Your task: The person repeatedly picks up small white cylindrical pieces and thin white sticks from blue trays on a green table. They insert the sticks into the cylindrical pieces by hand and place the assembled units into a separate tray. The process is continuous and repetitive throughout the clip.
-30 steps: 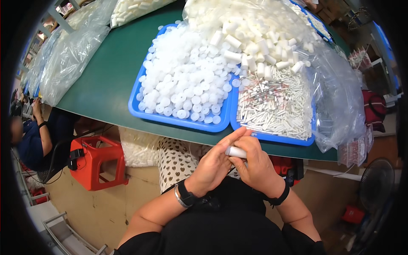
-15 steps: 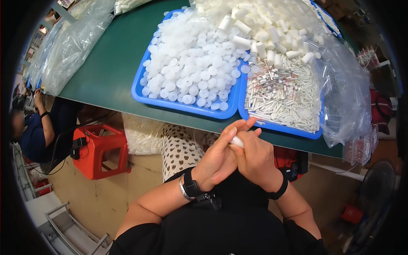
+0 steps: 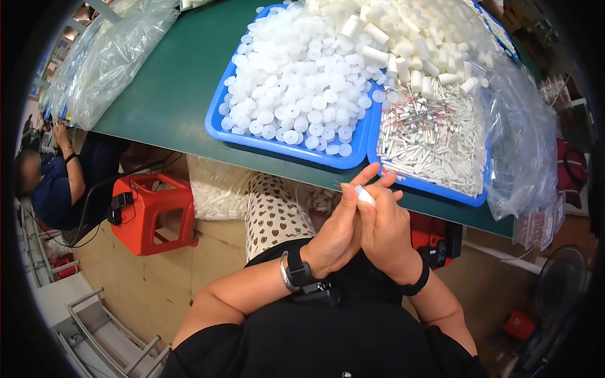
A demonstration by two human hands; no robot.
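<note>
My two hands meet in front of the table's edge. My right hand (image 3: 392, 230) is closed round a short white cylinder (image 3: 367, 198), whose end points up and to the left, toward my left fingers. Beside it, my left hand (image 3: 334, 242) has its thumb and forefinger pinched together. A thin dark pin-like bit (image 3: 338, 184) sticks out by the left thumb; the rest of that piece is hidden. Just beyond my fingers is a blue tray (image 3: 435, 193) of thin white sticks (image 3: 435, 154) with metal and reddish ends.
Left of it, a larger blue tray (image 3: 283, 155) holds translucent white discs (image 3: 296, 94). White cylinders (image 3: 422, 47) are heaped behind. Clear plastic bags (image 3: 520, 138) flank the green table (image 3: 167, 88). A red stool (image 3: 154, 217) and a seated person (image 3: 60, 183) are at left.
The white cylinder shows more between my hands and is tilted. My left thumb has risen, and the thin dark bit now shows beside it. The view has shifted slightly.
</note>
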